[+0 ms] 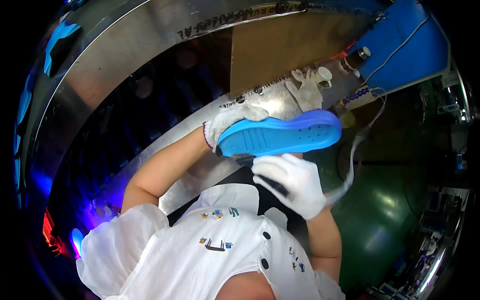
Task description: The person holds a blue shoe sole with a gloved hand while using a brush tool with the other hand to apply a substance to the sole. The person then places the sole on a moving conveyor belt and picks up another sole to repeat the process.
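Note:
My left hand (pixel 227 122), in a white glove, grips the heel end of a bright blue shoe sole (pixel 282 135) and holds it level in front of my chest, its patterned face toward me. My right hand (pixel 292 182), also gloved in white, is closed around the dark handle of a small brush (pixel 246 160). The brush's bristles touch the sole's lower edge near my left hand. My white shirt fills the lower part of the view.
A shiny metal bench (pixel 200 165) runs behind the sole. On it lie a spare white glove (pixel 306 90) and a small white cup (pixel 324 76). A brown board (pixel 290 45), a blue panel (pixel 407 50), a white cable (pixel 350 170) and a green drum (pixel 380 225) are around.

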Demonstrator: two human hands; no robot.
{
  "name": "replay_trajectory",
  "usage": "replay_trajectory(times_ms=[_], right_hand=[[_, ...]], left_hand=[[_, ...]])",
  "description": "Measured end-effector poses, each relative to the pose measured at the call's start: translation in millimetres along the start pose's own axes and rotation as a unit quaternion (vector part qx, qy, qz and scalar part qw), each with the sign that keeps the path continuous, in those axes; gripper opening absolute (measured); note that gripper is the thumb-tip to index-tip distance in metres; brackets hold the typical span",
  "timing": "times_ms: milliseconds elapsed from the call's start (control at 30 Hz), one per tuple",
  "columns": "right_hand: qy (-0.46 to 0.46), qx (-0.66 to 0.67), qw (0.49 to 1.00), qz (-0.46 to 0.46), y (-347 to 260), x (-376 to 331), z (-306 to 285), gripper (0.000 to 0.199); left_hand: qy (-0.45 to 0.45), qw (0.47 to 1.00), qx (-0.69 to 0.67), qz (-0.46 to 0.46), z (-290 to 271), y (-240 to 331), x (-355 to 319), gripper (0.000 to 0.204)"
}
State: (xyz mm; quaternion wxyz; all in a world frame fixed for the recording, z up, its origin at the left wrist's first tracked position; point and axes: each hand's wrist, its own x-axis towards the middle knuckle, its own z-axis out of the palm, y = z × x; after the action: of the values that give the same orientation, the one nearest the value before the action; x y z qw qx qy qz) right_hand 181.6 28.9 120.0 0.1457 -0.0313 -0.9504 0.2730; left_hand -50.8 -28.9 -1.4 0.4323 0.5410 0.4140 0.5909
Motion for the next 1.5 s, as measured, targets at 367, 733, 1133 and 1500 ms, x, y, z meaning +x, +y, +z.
replay_trajectory(times_ms=[367, 733, 1133, 1500], right_hand=[[0.106, 0.040, 0.993, 0.013, 11.9, -4.0, -26.1, 0.021], [0.085, 0.014, 0.996, -0.008, 7.0, -13.7, -20.9, 0.024], [0.096, -0.024, 0.995, -0.023, 16.7, -13.6, -40.7, 0.027], [0.148, -0.132, 0.980, -0.020, 13.9, -20.9, -58.7, 0.031]], left_hand=[[-0.014, 0.987, 0.128, 0.100, -11.7, 5.6, 0.7, 0.056], [-0.016, 0.970, 0.194, 0.145, -16.9, 6.0, 0.8, 0.048], [-0.015, 0.946, 0.239, 0.221, -24.1, 6.0, 5.6, 0.040], [-0.103, 0.955, -0.155, -0.232, -17.5, 58.0, 23.3, 0.062]])
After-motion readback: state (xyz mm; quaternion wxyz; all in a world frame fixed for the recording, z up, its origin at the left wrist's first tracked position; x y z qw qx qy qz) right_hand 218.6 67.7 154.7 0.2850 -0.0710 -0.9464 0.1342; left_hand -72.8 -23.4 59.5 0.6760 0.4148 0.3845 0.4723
